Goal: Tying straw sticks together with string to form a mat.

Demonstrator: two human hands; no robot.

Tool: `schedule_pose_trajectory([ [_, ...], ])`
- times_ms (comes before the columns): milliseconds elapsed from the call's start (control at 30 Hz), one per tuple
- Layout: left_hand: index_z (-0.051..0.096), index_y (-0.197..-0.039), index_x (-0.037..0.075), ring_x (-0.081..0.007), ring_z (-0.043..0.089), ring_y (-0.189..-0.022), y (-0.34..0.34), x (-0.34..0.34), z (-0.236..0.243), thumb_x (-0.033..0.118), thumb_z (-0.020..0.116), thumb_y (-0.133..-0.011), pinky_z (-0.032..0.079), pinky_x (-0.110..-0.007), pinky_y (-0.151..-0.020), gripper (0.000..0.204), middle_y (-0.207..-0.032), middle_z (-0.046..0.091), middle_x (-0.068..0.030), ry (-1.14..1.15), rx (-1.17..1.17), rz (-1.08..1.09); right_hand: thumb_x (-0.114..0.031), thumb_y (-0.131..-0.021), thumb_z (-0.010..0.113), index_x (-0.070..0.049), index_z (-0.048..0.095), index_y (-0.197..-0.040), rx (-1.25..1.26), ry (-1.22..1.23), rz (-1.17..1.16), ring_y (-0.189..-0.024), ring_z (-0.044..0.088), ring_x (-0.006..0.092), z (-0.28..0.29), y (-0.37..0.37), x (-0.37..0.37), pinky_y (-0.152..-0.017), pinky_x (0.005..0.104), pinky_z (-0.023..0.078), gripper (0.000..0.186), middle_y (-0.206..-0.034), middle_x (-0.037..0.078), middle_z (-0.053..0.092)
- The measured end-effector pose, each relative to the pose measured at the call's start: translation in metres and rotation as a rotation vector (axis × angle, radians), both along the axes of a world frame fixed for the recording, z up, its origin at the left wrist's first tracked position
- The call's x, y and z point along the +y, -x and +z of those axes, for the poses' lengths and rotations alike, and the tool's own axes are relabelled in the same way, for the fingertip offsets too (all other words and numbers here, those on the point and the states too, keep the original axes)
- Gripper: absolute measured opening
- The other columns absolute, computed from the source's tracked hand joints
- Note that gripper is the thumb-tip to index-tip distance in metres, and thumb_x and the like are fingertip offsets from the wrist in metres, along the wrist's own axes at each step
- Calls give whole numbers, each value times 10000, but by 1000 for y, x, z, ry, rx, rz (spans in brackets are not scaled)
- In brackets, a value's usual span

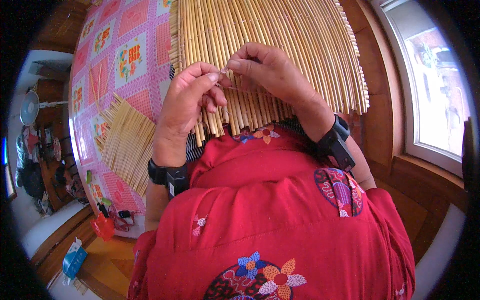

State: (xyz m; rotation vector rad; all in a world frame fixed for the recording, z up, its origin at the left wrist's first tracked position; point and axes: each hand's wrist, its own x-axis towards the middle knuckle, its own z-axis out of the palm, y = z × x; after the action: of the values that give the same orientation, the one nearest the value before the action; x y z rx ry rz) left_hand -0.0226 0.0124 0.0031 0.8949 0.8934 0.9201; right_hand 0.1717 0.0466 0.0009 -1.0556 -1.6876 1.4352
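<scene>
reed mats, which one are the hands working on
The large reed mat straight ahead: the left hand and right hand pinch at its lower edge. The smaller reed mat lies untouched to the left.

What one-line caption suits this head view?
Both hands, left and right, pinch a thin thread over a reed mat.

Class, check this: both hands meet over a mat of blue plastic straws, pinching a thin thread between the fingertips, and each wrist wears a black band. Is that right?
Not quite. The mat is made of pale yellow reed stalks, not blue plastic straws, as the head view shows. The left hand and right hand do meet over it, pinching a thin thread, and each wrist wears a black band.
</scene>
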Motion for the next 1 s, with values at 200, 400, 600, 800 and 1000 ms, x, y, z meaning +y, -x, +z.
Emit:
schedule_pose_trajectory([
  [200,525,-894,24,-110,603,-574,0,-1,-2,125,497,-872,464,-186,-438,107,-840,624,-108,1,-27,53,-238,-898,569,-35,592,-913,38,62,-1,-582,501,39,6,-1,-3,-512,183,399,205,-657,-27,537],
  [400,521,-909,34,-133,627,-580,1,-2,-3,130,499,-870,491,-207,-452,106,-818,627,-97,5,-45,106,-248,-903,557,-37,582,-907,65,72,39,-565,460,33,6,-2,-1,-486,180,355,213,-657,-32,523],
  [600,514,-929,37,-164,641,-589,6,0,-6,136,496,-877,485,-211,-425,113,-866,640,-124,14,-82,36,-240,-908,552,-34,578,-917,134,114,23,-564,458,36,3,0,-2,-500,179,365,208,-653,-35,511],
  [800,503,-961,37,-174,637,-566,2,-2,1,162,490,-877,458,-201,-406,151,-894,643,-158,8,-83,29,-251,-902,562,-32,585,-927,148,180,36,-608,476,37,8,-2,-2,-536,185,389,222,-673,-42,518],
  [1000,502,-1016,26,-147,620,-538,-4,-1,14,203,518,-868,416,-180,-404,232,-822,640,-156,37,-118,34,-249,-901,563,-39,590,-920,95,97,28,-627,486,37,7,-3,-1,-555,189,398,212,-690,-46,521],
])
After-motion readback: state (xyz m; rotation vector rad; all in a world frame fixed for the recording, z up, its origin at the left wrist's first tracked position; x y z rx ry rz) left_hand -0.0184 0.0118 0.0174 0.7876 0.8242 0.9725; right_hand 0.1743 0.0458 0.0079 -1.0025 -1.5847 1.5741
